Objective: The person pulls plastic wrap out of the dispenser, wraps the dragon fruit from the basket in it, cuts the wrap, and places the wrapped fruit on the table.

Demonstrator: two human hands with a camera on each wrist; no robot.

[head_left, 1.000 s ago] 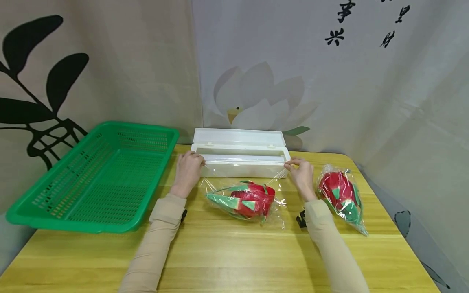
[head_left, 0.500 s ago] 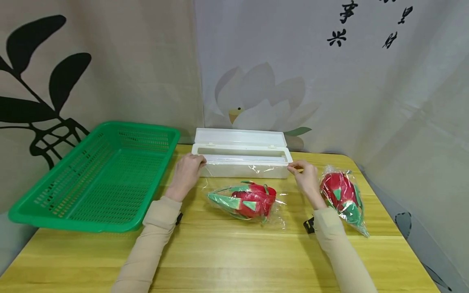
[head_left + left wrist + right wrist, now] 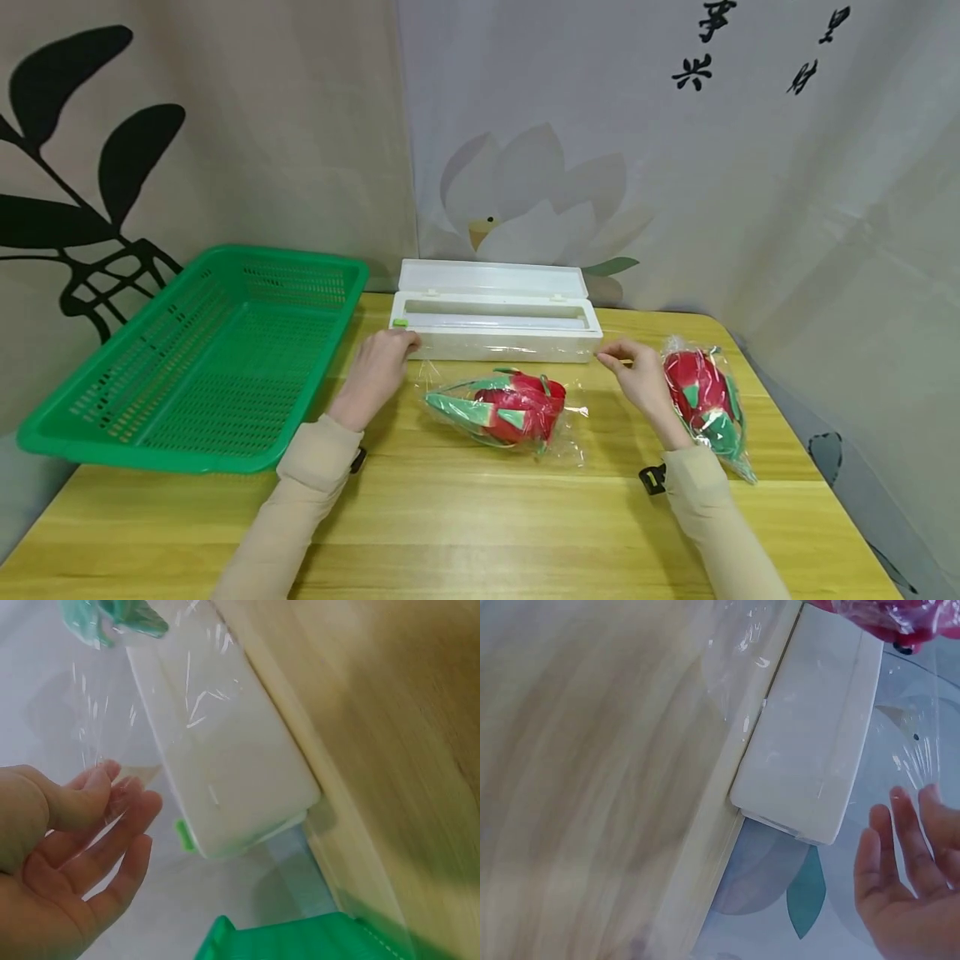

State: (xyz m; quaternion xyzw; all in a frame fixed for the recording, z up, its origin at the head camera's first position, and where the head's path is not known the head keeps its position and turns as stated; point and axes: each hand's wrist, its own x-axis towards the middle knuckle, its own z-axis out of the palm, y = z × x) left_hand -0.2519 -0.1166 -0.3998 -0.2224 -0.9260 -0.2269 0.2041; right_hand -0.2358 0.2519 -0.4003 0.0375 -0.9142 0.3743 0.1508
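Observation:
A white cling film box (image 3: 495, 343) stands at the table's back with its lid up and a roll inside. Clear cling film (image 3: 94, 712) stretches in front of it between the two hands. My left hand (image 3: 375, 371) pinches one corner of the film by the box's left end. The other corner is pinched by my right hand (image 3: 641, 379), just off the box's right end; thumb and forefinger meet there in the right wrist view. Between the hands, a red dragon fruit (image 3: 517, 408) with green tips lies on the table, with clear film around and under it.
A second dragon fruit (image 3: 701, 396), wrapped in film, lies right of my right hand. A large green plastic basket (image 3: 277, 433) stands at the left. A green slider (image 3: 401, 322) sits on the box's left end. The printed cloth (image 3: 525, 167) hangs behind the table.
Both hands have drawn slightly toward the person and away from the box, still holding the film. The right hand has also shifted right. The green slider has come into sight. The fruits stay in place.

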